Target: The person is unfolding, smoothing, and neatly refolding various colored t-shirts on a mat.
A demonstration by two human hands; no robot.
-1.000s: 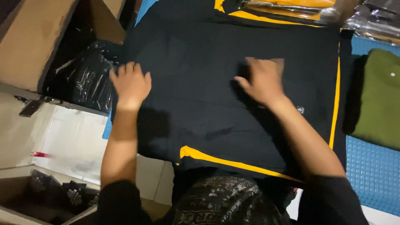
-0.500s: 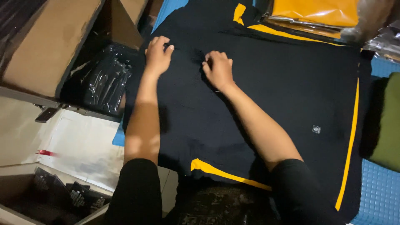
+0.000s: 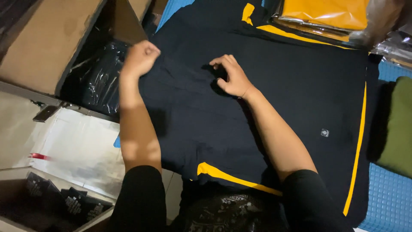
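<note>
Shirt on blue mat (boxes alongside)

Garment packing room: cardboard boxes, plastic-bagged shirts, folding table.

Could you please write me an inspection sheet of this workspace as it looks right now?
Surface: blue textured mat, mostly covered by the garment.
Job's things: black garment with yellow stripes, spread flat; small badge near its right side.
Clutter: green folded garment at right; orange garment in clear wrap at the far edge.
Grippers: left hand closed on the garment's left edge; right hand pressing the cloth, fingers curled.
Cables: nothing seen.
Surroundings: cardboard box with black plastic-wrapped bundles at left; another box below.
</note>
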